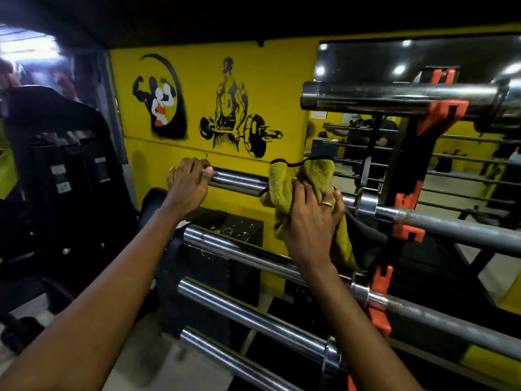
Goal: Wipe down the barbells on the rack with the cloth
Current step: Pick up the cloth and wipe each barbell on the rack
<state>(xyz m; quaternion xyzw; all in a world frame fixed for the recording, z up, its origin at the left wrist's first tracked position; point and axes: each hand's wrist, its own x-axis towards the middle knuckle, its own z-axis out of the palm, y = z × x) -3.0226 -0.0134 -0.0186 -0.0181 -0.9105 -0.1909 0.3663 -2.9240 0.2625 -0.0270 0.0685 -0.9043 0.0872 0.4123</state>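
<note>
The right hand point(311, 218) has its fingers curled around a green cloth point(296, 187), bunched on the sleeve of a barbell point(239, 180). The left hand point(187, 183) has its fingers wrapped over that sleeve's end. The bar rests in orange hooks point(406, 197) on the rack. If the hand pushes too hard, the bar might roll or slip off.

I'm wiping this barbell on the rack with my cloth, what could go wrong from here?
1. The cloth has a loose tail hanging below your right hand near an orange hook; it might snag there.
2. Your left hand grips the barbell sleeve at its end. If the sleeve spins or the bar shifts, fingers could get pinched.
3. The top barbell juts out above; leaning in, you might bump it.
</note>
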